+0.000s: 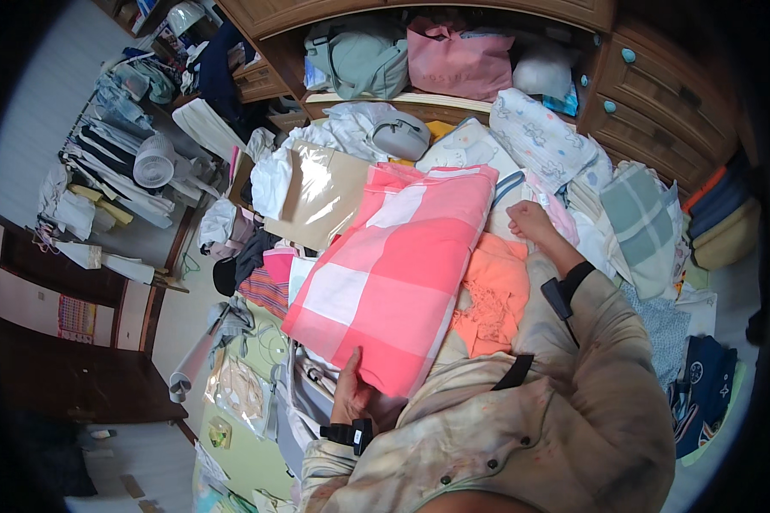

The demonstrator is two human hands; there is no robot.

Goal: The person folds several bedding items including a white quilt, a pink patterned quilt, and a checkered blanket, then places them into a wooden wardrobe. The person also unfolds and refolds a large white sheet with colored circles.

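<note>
A folded red, pink and white checked cloth [391,276] lies on the pile before me. My left hand [353,391] is at its near left corner, thumb on top and the other fingers hidden under the fabric. My right hand [526,221] is beyond the cloth's right edge, fingers curled in, with nothing visible in it. An orange fringed cloth [497,288] lies across my lap, between the checked cloth and my right forearm. Past the checked cloth's far left side lies a brown sheet in shiny clear film [327,186].
Piled clothes surround me, with a grey case [401,134] at the far side and a green checked cloth [638,218] on the right. Wooden drawers [654,90] and a shelf holding a pink bag [460,61] stand beyond. A white fan [154,160] is at the left.
</note>
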